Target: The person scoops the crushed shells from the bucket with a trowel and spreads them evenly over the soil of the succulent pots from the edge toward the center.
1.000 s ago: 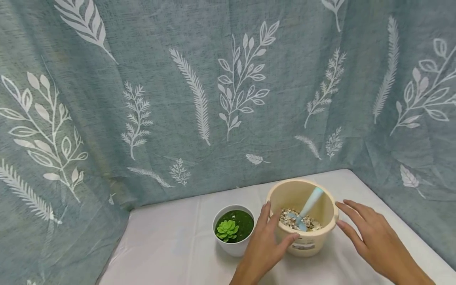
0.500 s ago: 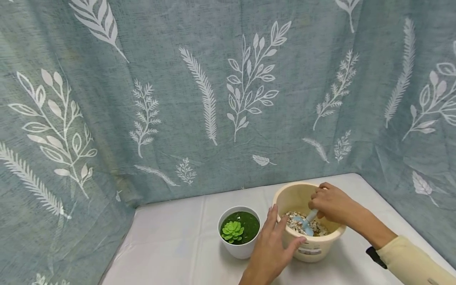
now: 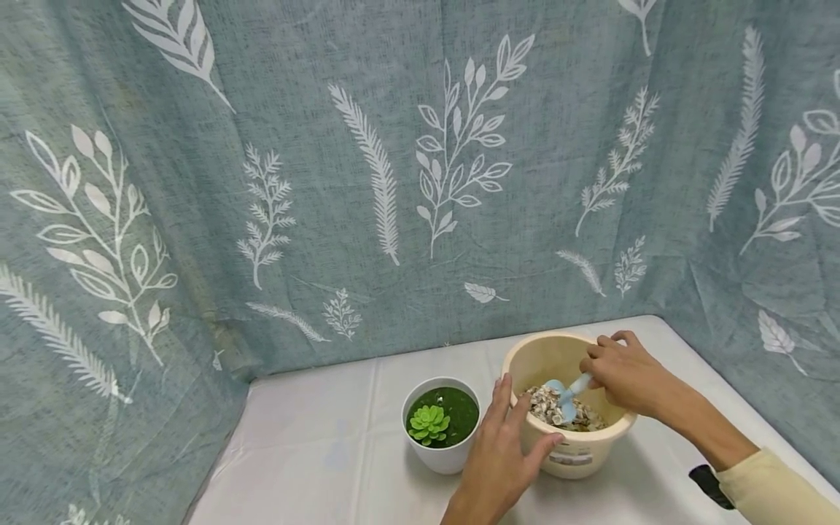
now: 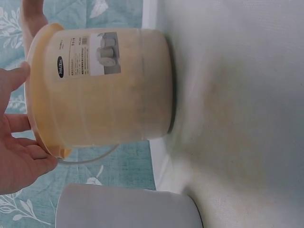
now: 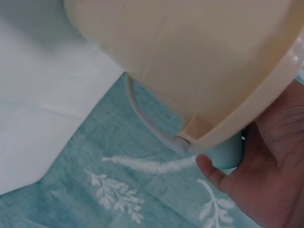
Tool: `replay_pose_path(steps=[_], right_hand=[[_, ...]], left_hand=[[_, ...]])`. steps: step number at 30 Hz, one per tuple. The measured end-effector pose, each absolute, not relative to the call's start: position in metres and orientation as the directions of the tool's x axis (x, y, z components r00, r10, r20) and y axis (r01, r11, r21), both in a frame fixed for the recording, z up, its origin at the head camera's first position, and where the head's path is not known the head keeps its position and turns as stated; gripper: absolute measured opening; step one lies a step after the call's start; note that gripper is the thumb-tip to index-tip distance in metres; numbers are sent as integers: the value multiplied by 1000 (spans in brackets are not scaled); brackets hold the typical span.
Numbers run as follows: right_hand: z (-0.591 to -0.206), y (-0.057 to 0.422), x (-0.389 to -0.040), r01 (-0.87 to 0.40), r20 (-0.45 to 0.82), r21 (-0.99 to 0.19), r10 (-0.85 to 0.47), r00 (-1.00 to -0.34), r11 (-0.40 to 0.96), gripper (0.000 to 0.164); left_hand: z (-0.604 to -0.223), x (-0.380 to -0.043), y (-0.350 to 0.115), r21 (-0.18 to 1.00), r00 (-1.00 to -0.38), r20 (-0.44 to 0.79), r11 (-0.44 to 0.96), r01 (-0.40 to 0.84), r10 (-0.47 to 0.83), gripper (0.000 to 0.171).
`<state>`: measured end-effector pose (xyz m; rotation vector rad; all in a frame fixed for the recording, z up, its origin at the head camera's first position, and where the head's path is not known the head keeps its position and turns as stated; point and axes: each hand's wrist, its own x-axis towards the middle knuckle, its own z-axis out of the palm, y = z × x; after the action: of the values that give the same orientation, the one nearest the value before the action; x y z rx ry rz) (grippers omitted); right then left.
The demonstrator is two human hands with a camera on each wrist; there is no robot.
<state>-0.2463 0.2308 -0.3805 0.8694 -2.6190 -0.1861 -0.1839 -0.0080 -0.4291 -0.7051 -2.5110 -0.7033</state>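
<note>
A cream bucket (image 3: 590, 443) stands on the white-covered table, part filled with pale, flake-like pebbles (image 3: 546, 405). My left hand (image 3: 495, 459) holds its near-left rim, thumb on the outside; the left wrist view shows fingertips along that rim. Reaching in over the right rim, my right hand (image 3: 633, 375) grips the handle of a small light-blue shovel (image 3: 568, 399). The shovel's head lies among the pebbles, partly covered, so its full shape is hidden. In the right wrist view the end of the blue-green handle (image 5: 228, 154) shows beside the thumb, beyond the bucket's rim.
Just left of the bucket, close to my left hand, is a white pot (image 3: 441, 461) with a green succulent (image 3: 429, 425) on a dark green surface. A wire-like bail handle (image 5: 147, 121) hangs at the bucket's side. Leaf-patterned teal cloth (image 3: 394, 306) borders the table behind.
My right hand has come from beside the bucket to grip the shovel's handle inside it. The shovel's head has shifted in the pebbles. The left hand stays at the rim.
</note>
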Motion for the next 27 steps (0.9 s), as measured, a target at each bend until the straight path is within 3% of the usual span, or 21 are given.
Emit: replay_pose_path(steps=[6,27], right_hand=[[-367,237,-234,-489,345,221,-537,-769,843,13],[-338,262,-214,-465,449,194,-499,-741,864,9]], left_hand=[[-431,-185,-7,333,-754,555,737,588,351,69],[-429,-187,-14,256,-735,549,757,602,398,67]])
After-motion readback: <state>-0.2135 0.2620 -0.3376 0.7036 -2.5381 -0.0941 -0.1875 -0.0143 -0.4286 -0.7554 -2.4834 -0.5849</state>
